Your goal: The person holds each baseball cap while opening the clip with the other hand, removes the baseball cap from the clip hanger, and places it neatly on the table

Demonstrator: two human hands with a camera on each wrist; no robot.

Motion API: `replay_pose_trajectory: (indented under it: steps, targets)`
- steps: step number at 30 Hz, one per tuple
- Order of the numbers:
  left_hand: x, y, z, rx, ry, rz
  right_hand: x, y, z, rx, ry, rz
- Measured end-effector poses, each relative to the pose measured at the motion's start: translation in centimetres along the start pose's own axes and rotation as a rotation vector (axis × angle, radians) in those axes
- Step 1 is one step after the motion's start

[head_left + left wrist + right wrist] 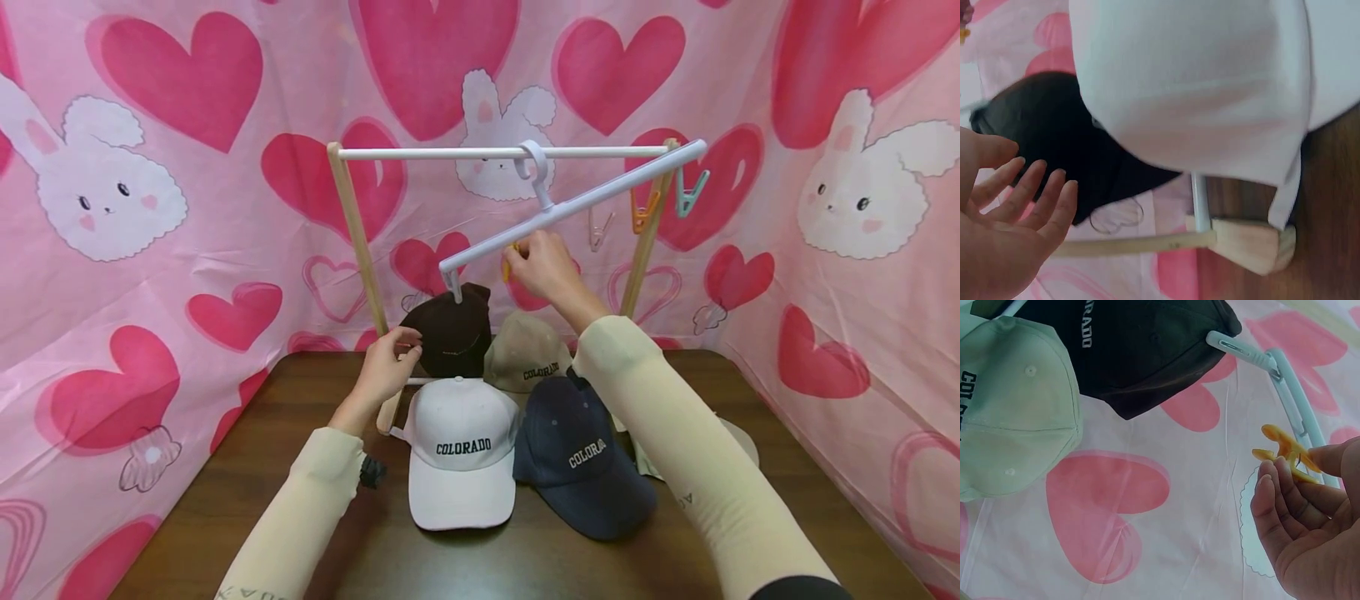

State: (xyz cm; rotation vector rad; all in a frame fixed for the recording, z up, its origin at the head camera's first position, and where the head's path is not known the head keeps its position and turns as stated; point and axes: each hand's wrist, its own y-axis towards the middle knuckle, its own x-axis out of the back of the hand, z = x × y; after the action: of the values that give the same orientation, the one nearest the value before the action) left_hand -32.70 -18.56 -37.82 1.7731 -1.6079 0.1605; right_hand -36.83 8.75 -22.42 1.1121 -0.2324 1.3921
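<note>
My right hand (542, 265) pinches a yellow clip (1288, 450) between thumb and fingers, just under the middle of the white hanger (592, 196). The hanger hooks over the rack's white rod and tilts, its left end low. There, a pale clip (1241, 351) overlaps the edge of the black cap (453, 337), which hangs at the back left. Beside the cap's left side is my left hand (387, 365), fingers bent loosely and nothing in them. In the left wrist view, those fingers (1054, 206) lie in front of the black cap (1054, 137).
Orange (643, 210), teal (690, 193) and pale pink clips (598, 229) dangle at the hanger's right. A white cap (461, 492), a navy cap (577, 450) and a beige cap (517, 358) stand before the wooden rack (352, 208). Another pale cap (742, 437) is partly behind my right forearm.
</note>
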Motion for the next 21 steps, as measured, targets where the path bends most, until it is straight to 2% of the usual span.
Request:
replay_pose_trajectory:
  steps: [5, 8, 11, 16, 21]
  targets:
    - [0.5, 0.3, 1.1, -0.043, 0.019, -0.120, 0.3, 0.0, 0.0, 0.013, -0.032, -0.031]
    - [0.5, 0.5, 1.5, -0.051, 0.020, -0.142, 0.4, 0.0, 0.0, 0.015, -0.036, -0.030]
    - [0.4, 0.7, 1.7, -0.009, 0.021, -0.103, 0.4, 0.0, 0.0, 0.008, -0.040, -0.022]
    - [0.0, 1.0, 1.7, 0.100, 0.024, 0.014, 0.3, -0.1, 0.0, -0.002, -0.039, -0.005]
    - [-0.7, 1.2, 1.5, 0.147, 0.062, 0.084, 0.2, -0.2, -0.2, 0.006, -0.041, -0.001]
